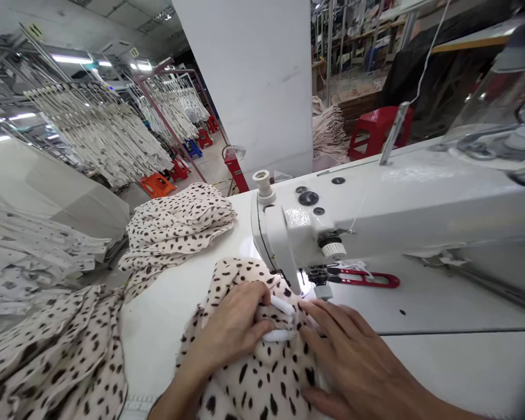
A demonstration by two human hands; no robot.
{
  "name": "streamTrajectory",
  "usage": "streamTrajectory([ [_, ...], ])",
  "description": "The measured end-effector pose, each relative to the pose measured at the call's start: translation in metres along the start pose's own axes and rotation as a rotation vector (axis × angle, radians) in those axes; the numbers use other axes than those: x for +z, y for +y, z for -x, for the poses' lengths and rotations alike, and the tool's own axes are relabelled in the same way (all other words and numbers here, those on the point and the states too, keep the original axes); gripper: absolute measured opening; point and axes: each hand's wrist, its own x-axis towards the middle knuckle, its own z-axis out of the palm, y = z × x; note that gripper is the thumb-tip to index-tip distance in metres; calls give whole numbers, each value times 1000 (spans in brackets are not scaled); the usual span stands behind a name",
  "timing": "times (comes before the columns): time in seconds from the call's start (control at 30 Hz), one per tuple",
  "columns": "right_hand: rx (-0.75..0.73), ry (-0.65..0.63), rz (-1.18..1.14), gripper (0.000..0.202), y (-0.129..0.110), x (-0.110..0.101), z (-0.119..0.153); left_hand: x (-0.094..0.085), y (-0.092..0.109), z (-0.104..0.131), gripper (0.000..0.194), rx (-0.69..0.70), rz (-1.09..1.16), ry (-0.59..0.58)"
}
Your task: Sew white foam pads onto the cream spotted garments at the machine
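Note:
Cream fabric with dark spots [266, 373] lies bunched in front of the sewing machine [284, 233], its far edge near the presser foot area. A folded white cord [282, 304] shows on the fabric between my two hands. My left hand [231, 326] is bent over the cloth, with index fingertip and thumb tip at the cord's two strands. My right hand [350, 356] rests on the cloth with fingers stretched out, their tips close to the cord and just in front of the needle area. The needle itself is hard to make out.
Red thread snips [371, 279] lie on the machine bed under the arm. Spotted cloth piles [179, 224] sit on the table's left, with more spotted cloth [61, 356] at its near left edge. A white pillar [254, 87] stands behind; hanging garments [100, 128] and red stools [376, 131] are farther off.

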Motion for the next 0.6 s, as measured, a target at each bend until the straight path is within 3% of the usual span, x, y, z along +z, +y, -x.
streamTrajectory([
  [0.07, -10, -20, 5, 53, 3, -2, -1, 2, -1, 0, 22, -34, 24, 11],
  [0.17, -22, -7, 20, 46, 1, -1, -1, 1, -2, -2, 30, -41, 56, 33],
  [0.4, -31, 66, 109, 36, -15, 15, 9, 2, 14, -7, 13, -47, 180, 242],
  [0.6, -64, 98, 101, 30, -23, 16, 11, 7, 10, -13, 12, -144, 251, 89],
])
